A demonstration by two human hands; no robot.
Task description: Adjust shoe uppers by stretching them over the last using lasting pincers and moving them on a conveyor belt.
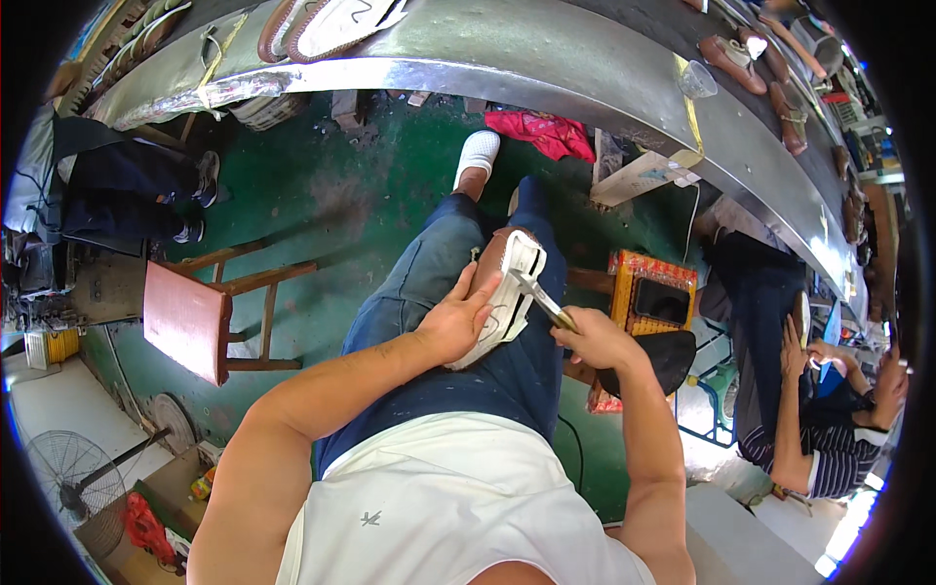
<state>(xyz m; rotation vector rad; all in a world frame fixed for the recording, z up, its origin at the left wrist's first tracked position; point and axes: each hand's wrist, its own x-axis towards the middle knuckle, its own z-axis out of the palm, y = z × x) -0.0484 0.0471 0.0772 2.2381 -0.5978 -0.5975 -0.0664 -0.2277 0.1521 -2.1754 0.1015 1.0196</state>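
A brown and white shoe (494,322) rests across my lap on the blue trousers, its toe pointing away from me. My left hand (456,317) holds it from the left side, fingers over the brown part and thumb lying toward the white part. Closed in my right hand (593,338) is a metal hand tool (541,295) with a pale, narrow handle. Its metal head meets the white right part of the shoe. I cannot make out the exact kind of tool, as the fist covers its handle end.
A metal-edged workbench (526,78) with shoes (336,24) curves across the far side. At left stands a wooden stool (185,320). To my right, a black phone (661,301) lies on an orange and red seat (624,278). Another person (809,429) works at far right; a fan (73,483) stands lower left.
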